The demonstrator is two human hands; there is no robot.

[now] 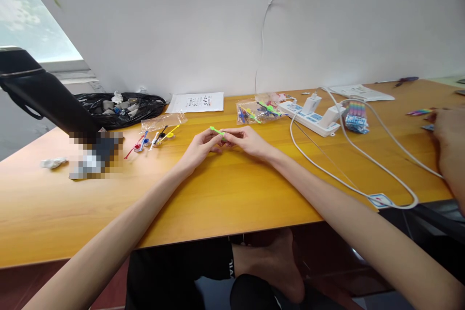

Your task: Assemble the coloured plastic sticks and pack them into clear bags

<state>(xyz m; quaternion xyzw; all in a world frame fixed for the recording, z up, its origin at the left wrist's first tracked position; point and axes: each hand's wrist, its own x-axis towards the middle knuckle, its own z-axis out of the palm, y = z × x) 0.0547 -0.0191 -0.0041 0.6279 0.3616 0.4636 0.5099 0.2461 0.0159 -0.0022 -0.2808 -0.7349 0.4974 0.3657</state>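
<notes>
Green plastic, a thin strip [217,131], sits pinched between my two hands at the centre of the frame, just above the counter [232,193]. My left hand [201,145] closes its fingertips on the strip's near end; my right hand [245,139] grips it from the other side, and the two hands touch. Left of them lie loose coloured strips [156,138] beside a clear bag [163,120]. Right of centre a second bag [254,111] holds more strips, next to a power strip [312,118] with white cables. At the right edge another person's hand [448,131] rests on the counter.
</notes>
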